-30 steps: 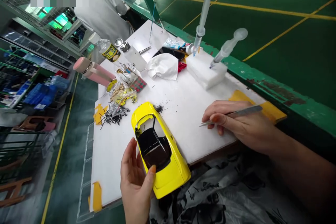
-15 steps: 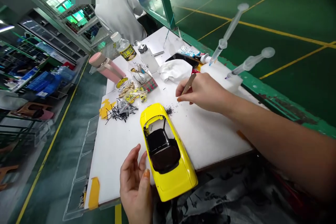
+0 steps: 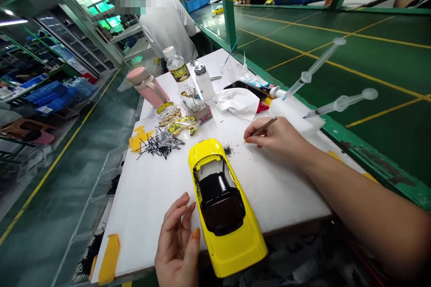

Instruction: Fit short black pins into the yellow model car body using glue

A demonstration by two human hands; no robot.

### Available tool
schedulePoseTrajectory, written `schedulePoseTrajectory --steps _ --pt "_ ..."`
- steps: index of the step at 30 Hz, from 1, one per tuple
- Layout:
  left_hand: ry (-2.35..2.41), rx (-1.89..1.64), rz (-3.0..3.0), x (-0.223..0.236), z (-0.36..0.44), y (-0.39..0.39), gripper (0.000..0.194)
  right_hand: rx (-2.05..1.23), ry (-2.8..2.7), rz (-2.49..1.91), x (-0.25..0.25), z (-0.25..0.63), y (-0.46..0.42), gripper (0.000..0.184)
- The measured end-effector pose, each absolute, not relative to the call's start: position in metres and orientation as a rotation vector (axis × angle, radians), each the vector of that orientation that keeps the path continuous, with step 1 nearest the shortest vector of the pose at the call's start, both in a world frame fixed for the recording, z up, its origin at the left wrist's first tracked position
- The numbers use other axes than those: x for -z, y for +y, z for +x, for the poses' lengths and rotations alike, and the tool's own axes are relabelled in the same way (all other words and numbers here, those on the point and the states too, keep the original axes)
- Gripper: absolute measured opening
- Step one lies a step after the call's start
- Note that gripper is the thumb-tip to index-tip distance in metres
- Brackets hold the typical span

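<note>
A yellow model car body (image 3: 235,246) with a black roof lies on the white tabletop, its near end at the table's front edge. Beside its left flank is my left hand (image 3: 178,237), palm inward, fingers apart and holding nothing. My right hand (image 3: 278,136) pinches a slim metal tool, seemingly tweezers (image 3: 266,126), with its lower tips mostly hidden by the fingers. Just left of those fingers, tiny black pieces (image 3: 228,150) are scattered on the table by the car's far right side. Whether the tips grip a piece is too small to tell.
Thin black sticks (image 3: 158,144), a pink flask (image 3: 148,87), bottles (image 3: 179,69) and a white cloth (image 3: 237,103) stand or lie farther back. Two syringes (image 3: 314,69) stick up from a white foam block (image 3: 296,110) at right. A co-worker (image 3: 166,22) sits beyond the table.
The camera view has shifted, moving the scene right and down in the picture. My right hand has turned slightly, so the metal tool shows at a flatter slant. My left hand stays open beside the car body.
</note>
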State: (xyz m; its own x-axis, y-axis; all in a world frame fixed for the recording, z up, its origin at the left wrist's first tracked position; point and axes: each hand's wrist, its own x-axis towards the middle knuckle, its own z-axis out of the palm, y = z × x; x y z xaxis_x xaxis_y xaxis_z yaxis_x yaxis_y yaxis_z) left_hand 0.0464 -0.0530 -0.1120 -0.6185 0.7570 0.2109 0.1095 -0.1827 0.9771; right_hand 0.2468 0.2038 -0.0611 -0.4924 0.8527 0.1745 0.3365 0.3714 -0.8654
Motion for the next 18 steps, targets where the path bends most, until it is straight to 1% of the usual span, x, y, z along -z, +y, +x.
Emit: schedulePoseTrajectory --steps 6,11,18 --pt "1.661 -1.883 0.952 0.103 0.056 -0.049 0.017 -0.972 -2.053 -0.959 0.062 0.247 0.203 0.009" --pt "1.672 -1.832 1.024 0.104 0.052 -0.051 0.017 -0.973 -2.055 -0.967 0.064 0.246 0.204 0.009" --pt "1.746 -1.837 0.974 0.094 0.066 -0.049 0.011 -1.053 -2.003 -0.955 0.066 0.245 0.204 0.01"
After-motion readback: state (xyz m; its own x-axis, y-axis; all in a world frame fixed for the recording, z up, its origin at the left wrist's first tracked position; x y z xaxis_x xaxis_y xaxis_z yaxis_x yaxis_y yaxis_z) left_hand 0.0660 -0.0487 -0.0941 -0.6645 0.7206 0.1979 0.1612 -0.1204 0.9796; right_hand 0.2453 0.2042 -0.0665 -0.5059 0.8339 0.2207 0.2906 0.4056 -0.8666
